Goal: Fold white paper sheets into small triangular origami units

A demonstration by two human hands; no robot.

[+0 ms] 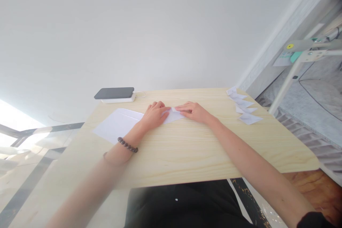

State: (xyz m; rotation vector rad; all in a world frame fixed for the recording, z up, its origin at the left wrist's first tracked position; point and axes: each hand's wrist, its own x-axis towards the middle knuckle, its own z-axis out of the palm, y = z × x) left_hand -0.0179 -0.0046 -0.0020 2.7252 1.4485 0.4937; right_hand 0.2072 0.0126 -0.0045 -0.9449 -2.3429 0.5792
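A small piece of white paper (173, 115), partly folded, lies on the table between my two hands. My left hand (155, 114) has its thumb and index finger closed on the paper's left side. From the right, my right hand (195, 111) pinches the other side, fingertips close to those of the left. Parts of the paper are hidden under the fingers. Left of my left hand, flat white sheets (115, 125) lie on the table, partly covered by the wrist with its dark bead bracelet (127, 145).
The light wooden table (171, 160) stands against a white wall (160, 28). Several folded white paper pieces (250, 118) form a row at the right. A dark phone (114, 93) rests on a white block (120, 100) at the back left. A white metal frame (285, 85) stands beyond the right edge.
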